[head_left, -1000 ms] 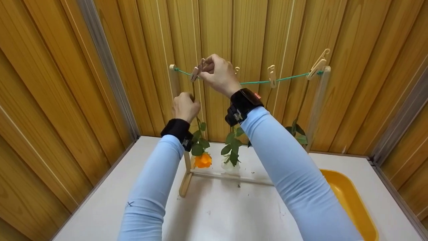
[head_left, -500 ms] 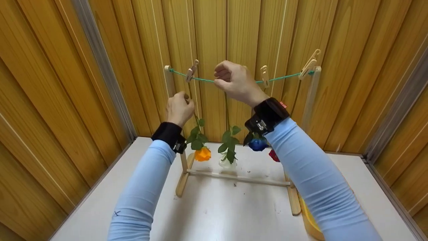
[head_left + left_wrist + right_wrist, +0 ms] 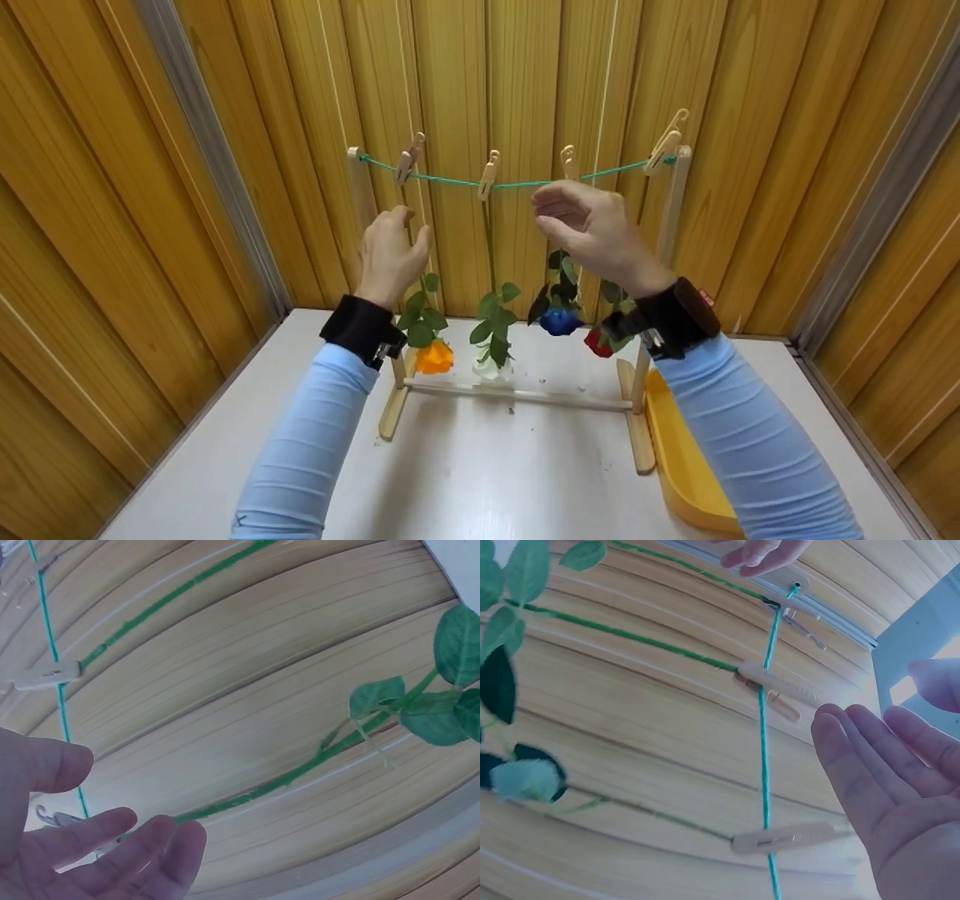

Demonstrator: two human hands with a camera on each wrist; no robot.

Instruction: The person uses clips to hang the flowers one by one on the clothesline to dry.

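Note:
Roses hang upside down from a green cord (image 3: 450,180), each stem clipped by a clothespin. The orange rose (image 3: 435,357) is under the leftmost clothespin (image 3: 405,166), then come the white rose (image 3: 492,367), the blue rose (image 3: 561,321) and the red rose (image 3: 598,343). My left hand (image 3: 391,255) is beside the orange rose's stem (image 3: 262,789), fingers loosely bent and thumb apart, holding nothing. My right hand (image 3: 604,234) hovers just below the cord, overlapping the blue rose's clothespin (image 3: 568,159) and stem in the head view; its fingers (image 3: 855,757) are extended with nothing in them.
A wooden stand (image 3: 517,395) with two uprights carries the cord on a white table (image 3: 480,480). At the right foot sits a yellow tray (image 3: 679,480), partly behind my right sleeve. Wood-patterned panels (image 3: 517,90) rise behind and at both sides.
My right hand has left the leftmost clothespin and moved right and down. The left hand's fingers have loosened and spread beside the stem. The head view has shifted slightly rightward.

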